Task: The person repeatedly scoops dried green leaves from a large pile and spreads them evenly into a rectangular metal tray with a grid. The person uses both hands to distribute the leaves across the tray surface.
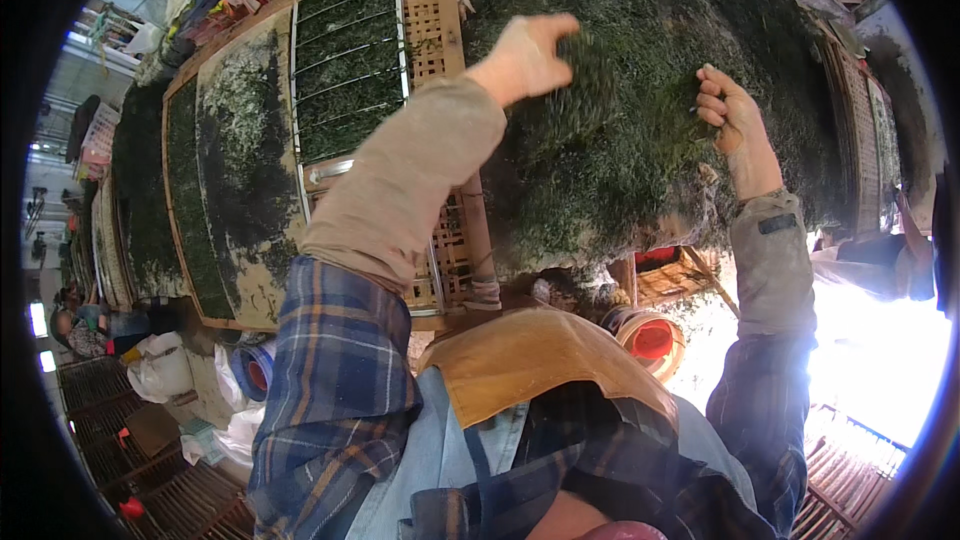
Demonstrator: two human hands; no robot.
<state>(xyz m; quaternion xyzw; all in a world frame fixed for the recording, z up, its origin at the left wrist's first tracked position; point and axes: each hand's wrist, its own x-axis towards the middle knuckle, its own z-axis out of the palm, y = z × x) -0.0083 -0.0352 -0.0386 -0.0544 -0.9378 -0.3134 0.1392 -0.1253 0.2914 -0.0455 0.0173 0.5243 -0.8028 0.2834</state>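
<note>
A broad heap of dark green, shredded plant strands [640, 10] covers the worktop in front of me. Over its left part is my left hand [530, 58], slightly blurred, with thumb and forefinger apart. Loose blurred strands [590, 90] hang or fall just beside its fingers. Farther right, my right hand [728, 112] is raised above the heap with its fingers curled in. What those fingers hold, if anything, is too small to make out. Left of the heap, a metal frame with thin crossbars [402, 35] surrounds a flat layer of green strands, on a woven lattice tray [428, 15].
Strand-covered boards [235, 130] lie farther left. Below the worktop stand a bucket with a red inside [652, 340] and a blue bucket [254, 370]. White bags [160, 370] sit at lower left. Other people are at the far left [85, 320] and far right [905, 240].
</note>
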